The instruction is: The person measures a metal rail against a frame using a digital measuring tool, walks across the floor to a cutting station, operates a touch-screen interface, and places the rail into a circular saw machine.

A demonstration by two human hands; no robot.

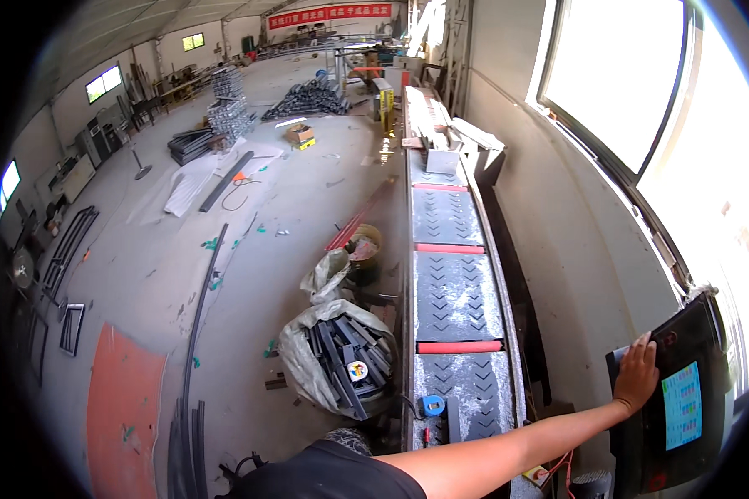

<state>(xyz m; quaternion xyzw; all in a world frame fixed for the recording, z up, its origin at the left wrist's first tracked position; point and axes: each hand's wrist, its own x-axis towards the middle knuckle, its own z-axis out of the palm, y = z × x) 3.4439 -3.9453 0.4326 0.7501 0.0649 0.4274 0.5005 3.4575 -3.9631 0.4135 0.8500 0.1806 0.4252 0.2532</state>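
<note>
My left hand (637, 371) is stretched far to the right, its bare forearm crossing over the near end of the conveyor. Its fingers lie along the upper left edge of a black control panel (656, 432) with a lit touch screen (682, 406). Nothing is visible in that hand. My right hand is out of sight. On the near part of the conveyor (458, 291), a blue tape measure (432, 405) lies beside a short dark profile piece (453, 419). Arrow marks and white dust cover the grey bed, which is crossed by red strips.
Left of the conveyor stand a white sack (295, 353) full of dark profile offcuts (349, 349) and a bucket (364, 254). Long dark profiles (204, 291) and an orange-red sheet (125, 407) lie on the floor. A wall with a bright window (616, 75) runs along the right.
</note>
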